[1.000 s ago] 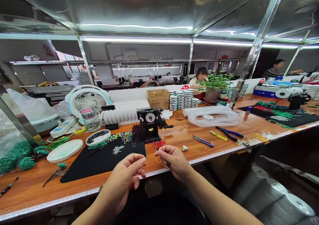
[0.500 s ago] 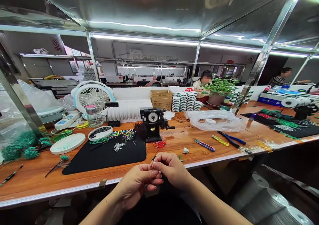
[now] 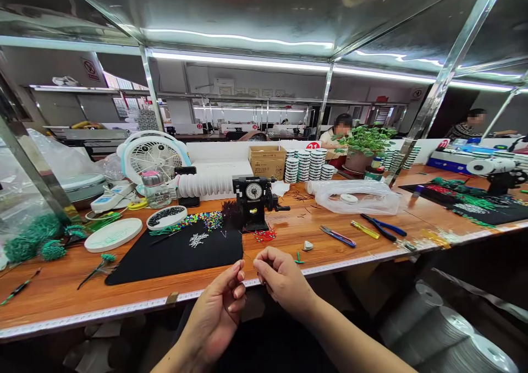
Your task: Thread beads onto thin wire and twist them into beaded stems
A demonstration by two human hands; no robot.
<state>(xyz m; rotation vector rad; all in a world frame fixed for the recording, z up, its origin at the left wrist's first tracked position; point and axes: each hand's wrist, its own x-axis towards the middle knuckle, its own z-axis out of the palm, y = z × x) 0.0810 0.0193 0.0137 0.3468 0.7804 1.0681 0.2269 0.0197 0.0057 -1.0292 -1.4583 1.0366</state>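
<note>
My left hand (image 3: 223,301) and my right hand (image 3: 284,283) are just in front of the table edge, a small gap between their fingertips. On the left, the thumb and index finger are pinched together and the other fingers curl in. The right thumb and index finger also pinch; anything between either pair is too small to make out. Beyond them stands a black winding machine (image 3: 254,203) with a dial and crank, red-tipped wires (image 3: 264,235) at its foot. The black mat (image 3: 173,265) carries a pile of small silvery pieces (image 3: 198,240) and multicoloured beads (image 3: 210,220).
Wire snips (image 3: 338,236), a yellow screwdriver (image 3: 364,229) and blue-handled pliers (image 3: 383,228) lie to the right. A small white block (image 3: 307,245) is near green bits (image 3: 298,259). Round white trays (image 3: 114,235) and a fan (image 3: 154,161) are left. A co-worker (image 3: 339,131) sits behind a plant.
My hands have come apart; half a second ago their fingertips met around a small dark piece. The left hand has shifted left and the dark piece no longer shows.
</note>
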